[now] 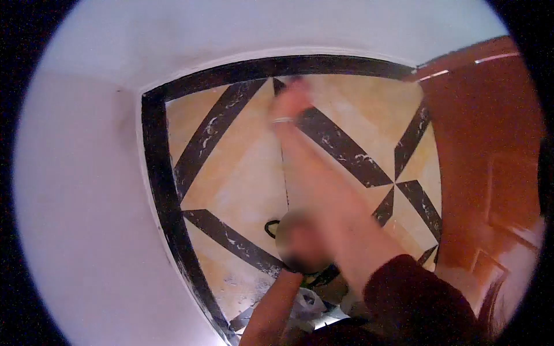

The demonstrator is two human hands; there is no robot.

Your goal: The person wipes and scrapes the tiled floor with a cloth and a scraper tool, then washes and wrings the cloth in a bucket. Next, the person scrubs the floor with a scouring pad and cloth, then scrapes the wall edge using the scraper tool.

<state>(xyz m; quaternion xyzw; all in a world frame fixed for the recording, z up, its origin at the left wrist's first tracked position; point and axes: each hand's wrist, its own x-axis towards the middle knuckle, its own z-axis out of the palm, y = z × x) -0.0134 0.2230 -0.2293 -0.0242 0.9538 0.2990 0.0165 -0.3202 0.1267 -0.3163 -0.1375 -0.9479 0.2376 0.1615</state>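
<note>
My right arm reaches far forward over the patterned tile floor [242,167]. My right hand [293,99], with a thin pale band at the wrist, is close to the dark skirting [231,76] at the far wall. Motion smears its fingers, so I cannot make out whether it holds anything. My left forearm rises from the bottom edge to my left hand [306,245], which is a blurred patch beside my right forearm. A small black loop [270,229] shows just left of that hand; what it belongs to is hidden.
A pale wall [75,190] runs along the left and far sides. On the right stands a reddish-brown panelled door [479,150]. Near my body, a crumpled clear plastic bag [309,304] lies low, partly covered by my arms. Whitish smears mark the floor at lower left.
</note>
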